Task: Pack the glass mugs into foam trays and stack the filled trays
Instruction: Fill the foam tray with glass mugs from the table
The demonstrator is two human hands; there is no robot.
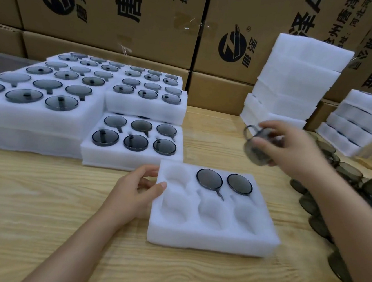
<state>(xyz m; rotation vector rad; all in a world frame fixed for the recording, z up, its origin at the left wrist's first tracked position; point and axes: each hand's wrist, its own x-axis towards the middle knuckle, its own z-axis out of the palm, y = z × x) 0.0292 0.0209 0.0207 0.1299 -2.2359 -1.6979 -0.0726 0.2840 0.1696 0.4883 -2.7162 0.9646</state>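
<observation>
Step in hand: third mug into the open tray. Filled trays (134,142) stacked far left on counter (37,194), well apart from the work. Left hand (138,193) holding foam tray (211,237) by its left edge, thumb on the top rim, fingers curled at the far-left corner. Light hold, steadying only. Two seated mugs (209,178) in back-middle and back-right pockets, dark round faces flush with the foam. Four pockets free, back-left probably next. Right hand (294,150) wrapped round glass mug (257,148) in the air above and right of the tray, handle loop toward the left. Blurred, exact tilt unclear. Advice: match orientation of the seated pair, line handle up with the pocket's slot, press straight down till flush, hold tray pinned. Loose mugs (349,174) far right.
</observation>
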